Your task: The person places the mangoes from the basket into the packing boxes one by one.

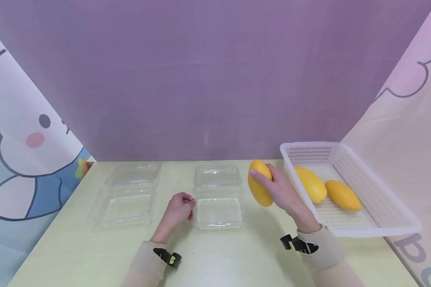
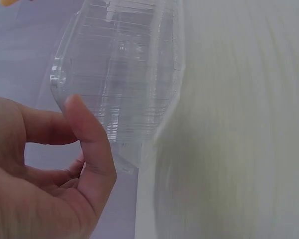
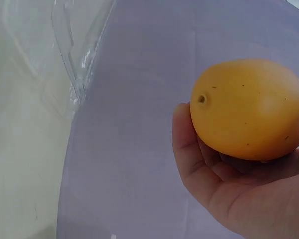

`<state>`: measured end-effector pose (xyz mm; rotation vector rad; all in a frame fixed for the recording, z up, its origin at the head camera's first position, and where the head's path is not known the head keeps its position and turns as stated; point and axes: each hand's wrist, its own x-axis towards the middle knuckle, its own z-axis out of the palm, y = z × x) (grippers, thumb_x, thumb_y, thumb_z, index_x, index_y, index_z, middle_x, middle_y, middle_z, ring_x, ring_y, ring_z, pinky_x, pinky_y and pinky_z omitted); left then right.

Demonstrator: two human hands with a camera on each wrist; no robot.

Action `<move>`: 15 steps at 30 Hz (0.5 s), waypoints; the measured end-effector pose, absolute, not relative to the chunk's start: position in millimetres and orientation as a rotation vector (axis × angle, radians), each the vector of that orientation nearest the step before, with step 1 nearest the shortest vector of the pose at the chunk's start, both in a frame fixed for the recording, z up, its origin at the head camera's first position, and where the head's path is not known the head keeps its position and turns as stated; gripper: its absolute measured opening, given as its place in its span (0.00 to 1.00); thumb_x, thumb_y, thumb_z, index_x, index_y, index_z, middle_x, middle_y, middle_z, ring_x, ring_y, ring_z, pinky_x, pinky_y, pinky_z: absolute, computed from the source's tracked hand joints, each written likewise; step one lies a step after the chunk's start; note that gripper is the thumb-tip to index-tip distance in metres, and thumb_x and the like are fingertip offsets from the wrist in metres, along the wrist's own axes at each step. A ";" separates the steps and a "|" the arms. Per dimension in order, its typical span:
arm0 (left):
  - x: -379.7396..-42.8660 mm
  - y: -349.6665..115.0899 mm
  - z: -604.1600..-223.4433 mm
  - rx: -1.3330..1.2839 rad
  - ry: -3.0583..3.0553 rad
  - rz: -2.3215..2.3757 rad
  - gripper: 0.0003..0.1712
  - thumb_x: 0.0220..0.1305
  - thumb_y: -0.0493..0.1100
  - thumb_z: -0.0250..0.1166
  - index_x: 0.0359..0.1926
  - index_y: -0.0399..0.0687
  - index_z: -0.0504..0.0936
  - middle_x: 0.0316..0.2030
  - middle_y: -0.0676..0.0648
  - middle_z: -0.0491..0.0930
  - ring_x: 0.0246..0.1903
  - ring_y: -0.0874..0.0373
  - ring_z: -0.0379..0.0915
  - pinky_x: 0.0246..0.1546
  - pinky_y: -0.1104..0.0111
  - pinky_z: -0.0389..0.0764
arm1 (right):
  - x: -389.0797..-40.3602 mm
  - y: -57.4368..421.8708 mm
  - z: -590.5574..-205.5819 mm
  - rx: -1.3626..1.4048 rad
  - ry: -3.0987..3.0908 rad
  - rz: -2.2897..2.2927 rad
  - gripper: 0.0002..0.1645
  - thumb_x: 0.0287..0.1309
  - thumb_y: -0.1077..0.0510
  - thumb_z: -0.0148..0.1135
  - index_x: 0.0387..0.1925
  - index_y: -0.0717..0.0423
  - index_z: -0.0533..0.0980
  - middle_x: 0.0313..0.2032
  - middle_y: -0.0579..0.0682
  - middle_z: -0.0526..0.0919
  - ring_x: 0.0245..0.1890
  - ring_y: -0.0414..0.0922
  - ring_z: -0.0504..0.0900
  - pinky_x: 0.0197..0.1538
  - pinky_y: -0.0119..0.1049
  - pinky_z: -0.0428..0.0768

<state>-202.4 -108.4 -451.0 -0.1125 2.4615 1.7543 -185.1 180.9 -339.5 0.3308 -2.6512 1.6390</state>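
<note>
- Your right hand: fingers and thumb wrapped round one fruit, raised above the table.
- One smooth yellow-orange oval mango: in your right hand's grip, between the nearer container and the basket, apart from both; the right wrist view shows a small stem scar and dark specks.
- Your left hand: thumb and forefinger brought together, pinching the rim at the left side of a container.
- One clear plastic hinged container: unfolded on the table in front of you, lid half laid back on the far side.
- One second clear plastic container: to your left, likewise unfolded.
- One white perforated plastic basket: at your right, holding two yellow mangoes lying side by side.
- One pale yellow-green table: beneath the containers, meeting a flat purple backdrop.
- Two black wristbands: one on each beige sleeve.
</note>
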 end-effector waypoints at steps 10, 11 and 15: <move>-203.1 -108.3 -451.7 -0.112 2.438 1.782 0.08 0.63 0.34 0.57 0.40 0.32 0.73 0.30 0.37 0.76 0.20 0.57 0.72 0.23 0.66 0.80 | -193.2 155.9 -348.1 0.269 -2.604 1.774 0.27 0.62 0.37 0.54 0.43 0.57 0.70 0.28 0.56 0.74 0.24 0.50 0.74 0.28 0.39 0.75; -203.2 -108.1 -451.9 -0.109 2.432 1.786 0.07 0.63 0.34 0.57 0.40 0.32 0.73 0.30 0.37 0.76 0.20 0.57 0.72 0.23 0.66 0.80 | -194.0 154.0 -350.3 0.258 -2.600 1.783 0.27 0.62 0.37 0.54 0.43 0.57 0.70 0.28 0.56 0.74 0.24 0.49 0.74 0.28 0.39 0.75; -203.1 -107.4 -452.9 -0.100 2.418 1.800 0.07 0.63 0.34 0.57 0.40 0.32 0.73 0.29 0.38 0.76 0.20 0.57 0.72 0.22 0.66 0.80 | -196.4 147.5 -361.0 0.240 -2.588 1.812 0.27 0.62 0.38 0.55 0.43 0.58 0.70 0.26 0.55 0.75 0.22 0.48 0.74 0.27 0.38 0.76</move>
